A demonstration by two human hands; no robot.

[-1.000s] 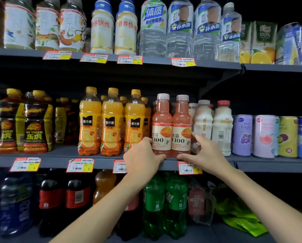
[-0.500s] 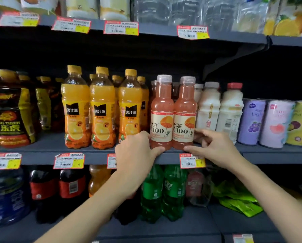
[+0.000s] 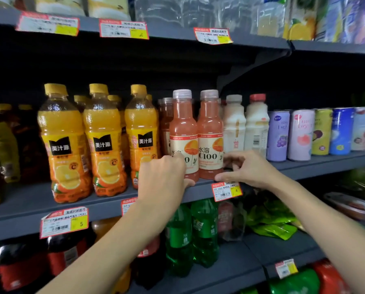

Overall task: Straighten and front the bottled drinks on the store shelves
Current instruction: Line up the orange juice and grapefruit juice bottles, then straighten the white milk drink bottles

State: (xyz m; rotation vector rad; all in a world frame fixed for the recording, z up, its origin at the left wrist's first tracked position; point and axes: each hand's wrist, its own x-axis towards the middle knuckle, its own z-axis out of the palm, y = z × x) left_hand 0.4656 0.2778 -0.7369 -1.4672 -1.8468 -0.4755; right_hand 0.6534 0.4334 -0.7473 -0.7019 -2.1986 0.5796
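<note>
Two pink C100 juice bottles stand side by side at the front of the middle shelf (image 3: 29, 211), labels facing out. My left hand (image 3: 164, 181) grips the lower part of the left pink bottle (image 3: 183, 128) from its left side and covers part of the label. My right hand (image 3: 248, 168) holds the right pink bottle (image 3: 210, 128) low down, with the thumb at the bottle's base and the curled fingers against its right side. More pink bottles stand behind them.
Orange juice bottles (image 3: 62, 145) line the shelf left of the pink ones. White milk bottles (image 3: 255, 126) and several cans (image 3: 300, 134) stand to the right. Green soda bottles (image 3: 204, 230) and cola sit on the shelf below. A price tag (image 3: 226, 190) hangs under my right hand.
The view has dropped and drawn closer to the middle shelf. Both hands stay at the bases of the two pink bottles; my right fingers have curled in against the right bottle.
</note>
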